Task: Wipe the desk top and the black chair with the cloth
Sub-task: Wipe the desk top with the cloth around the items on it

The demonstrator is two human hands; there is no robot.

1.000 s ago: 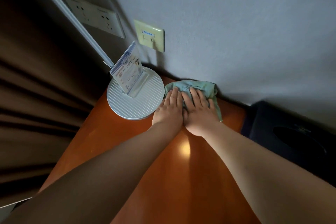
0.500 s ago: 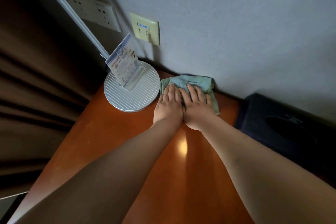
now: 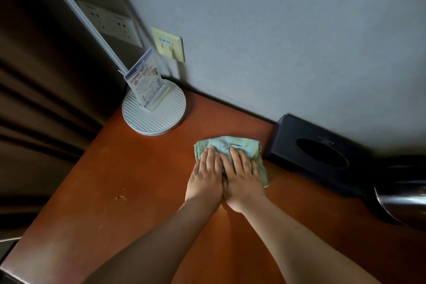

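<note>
Orange-brown desk (image 3: 138,191) runs into a grey wall (image 3: 276,30), and on it, a little out from that wall, lies my cloth (image 3: 232,144), a crumpled green pad. Both my hands press it flat: left hand (image 3: 205,180) and right hand (image 3: 242,182) lie side by side, touching, fingers straight and close together, pinning the cloth rather than gripping it. Just right of the cloth sits a black tissue box (image 3: 318,152), near it but apart I think; well to the left stands a ribbed round base (image 3: 154,113) with a card holder (image 3: 146,83) on it and a thin pole rising from behind. A steel kettle (image 3: 401,196) shows at the right edge. To wipe well, I judge I should keep my palms' weight even, sweep in long overlapping strokes, and take in the small crumbs (image 3: 121,197) nearer the left edge. Close to the box and base I'd slow down so nothing gets shoved. No chair is in view, so that part waits.
</note>
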